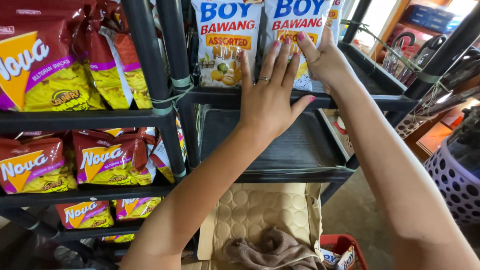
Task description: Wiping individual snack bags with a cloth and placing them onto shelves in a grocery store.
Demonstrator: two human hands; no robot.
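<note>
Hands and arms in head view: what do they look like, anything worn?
Both forearms are bare, no sleeves in view. The left hand wears a thin ring on one finger. Nails on both hands are painted pink-red; the right hand shows no ring, watch or bracelet.

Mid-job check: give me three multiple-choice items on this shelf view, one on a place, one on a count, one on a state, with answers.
1. Where are the white snack bags?
A. top shelf of the right rack
B. on the floor
C. in the perforated basket

2. How many white snack bags stand by the hands?
A. one
B. two
C. five

3. What is the state of the shelf below the hands?
A. packed with bags
B. bare
C. covered by a cloth

Answers:
1 A: the white snack bags stand on the top shelf of the right rack.
2 B: two fronts show side by side; the left hand and right hand touch the right one.
3 B: the dark lower shelf holds nothing.
</note>
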